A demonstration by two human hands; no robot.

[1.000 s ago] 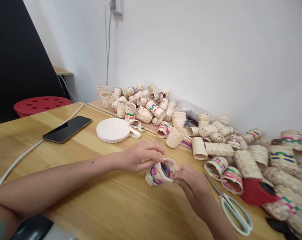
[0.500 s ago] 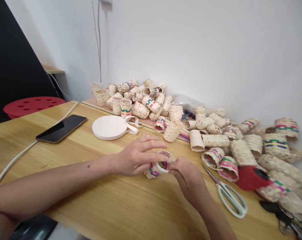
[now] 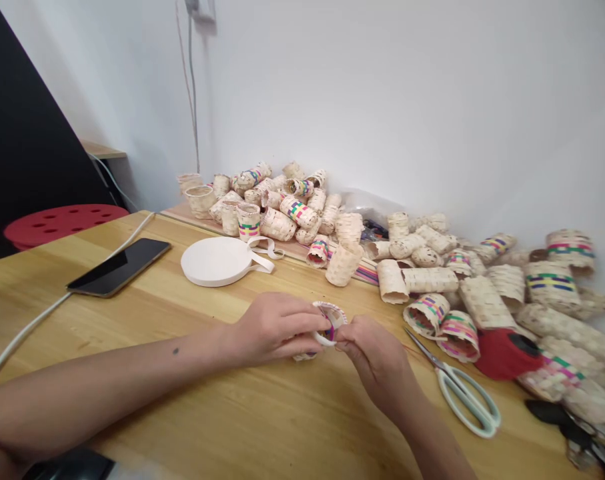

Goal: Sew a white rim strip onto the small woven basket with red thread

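A small woven strip basket [image 3: 338,316], with white edging along part of its rim, lies tilted on the table with its mouth toward me. My left hand [image 3: 277,327] is closed round its left side, fingers over the rim, and hides most of the coloured wall. At the right of the rim, my right hand [image 3: 375,353] pinches against the white edging. Whatever sits between those fingertips is too small to make out. Pale-handled scissors [image 3: 467,400] lie to the right of my right hand. Beyond my left hand rests a roll of white ribbon [image 3: 217,261] with a loose looped end.
Several woven baskets [image 3: 422,280] are heaped along the wall. A phone [image 3: 119,267] and a white cable [image 3: 29,333] lie at left. Near the right edge are a red item [image 3: 502,353] and a black-handled tool [image 3: 549,413]. A red stool [image 3: 65,223] stands beyond the table.
My left fingers, stretched over the basket before, have come down and curled over its rim. My right hand stays pinched at the rim. The view has shifted slightly.
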